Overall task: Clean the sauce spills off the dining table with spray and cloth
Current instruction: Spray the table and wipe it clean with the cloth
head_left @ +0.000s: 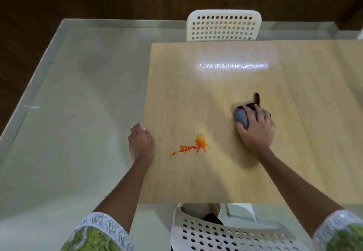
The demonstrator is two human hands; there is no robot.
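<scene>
An orange-red sauce spill lies on the light wooden table, near its left side. My right hand sits to the right of the spill, closed around a grey spray bottle with a black trigger head that points away from me. My left hand rests at the table's left edge with its fingers loosely extended and nothing in it. No cloth is in view.
A white perforated chair stands at the table's far side. Another white perforated chair is tucked at the near edge below me. Pale floor spreads to the left, bounded by a dark wooden wall.
</scene>
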